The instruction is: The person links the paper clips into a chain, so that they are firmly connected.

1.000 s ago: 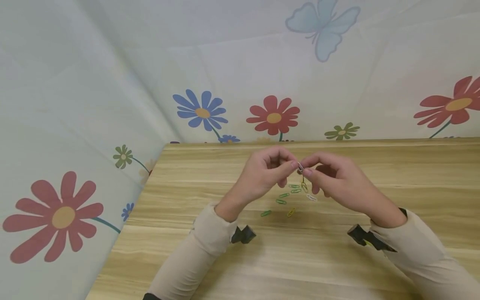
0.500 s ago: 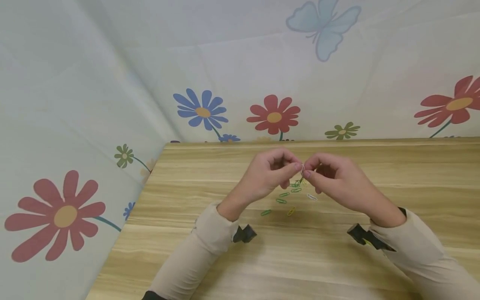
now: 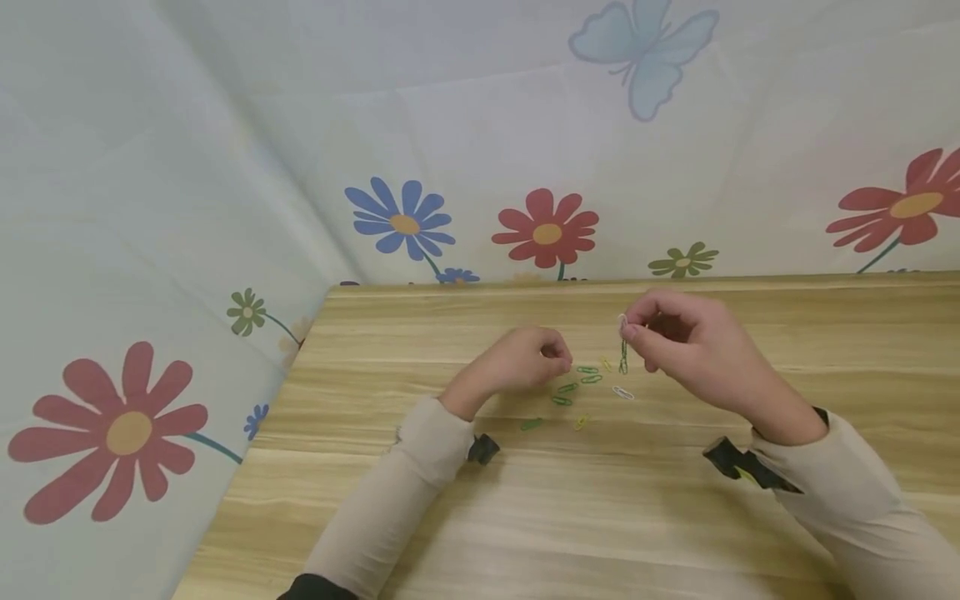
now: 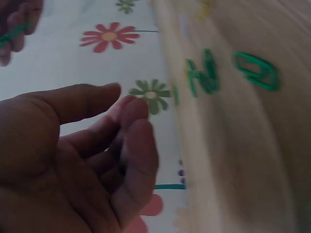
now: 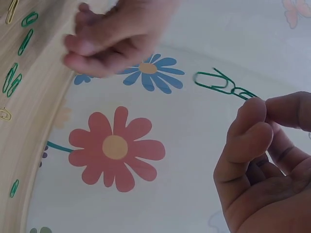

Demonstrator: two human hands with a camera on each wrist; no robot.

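Note:
My right hand point(image 3: 693, 346) pinches a short chain of linked paper clips between thumb and forefinger above the table. A white paper clip point(image 3: 622, 320) shows at its fingertips, and green paper clips point(image 3: 624, 358) hang below. In the right wrist view, a linked green paper clip point(image 5: 213, 91) sticks out past the fingers. Off to the left, my left hand point(image 3: 521, 360) has loosely curled fingers. Nothing lies between its thumb and forefinger in the left wrist view. Close by its fingertips are loose green paper clips point(image 3: 588, 369) on the table.
More paper clips are scattered on the wooden table point(image 3: 600, 517): several green ones, a white one point(image 3: 622, 392), a yellow one point(image 3: 582, 422) nearer the person and another yellow one point(image 3: 607, 363) farther back. A flower-printed cloth point(image 3: 465, 125) hangs behind the table.
My left hand has let go of the clips and moved left and down towards the loose ones. The right hand has shifted slightly right with the chain hanging from it.

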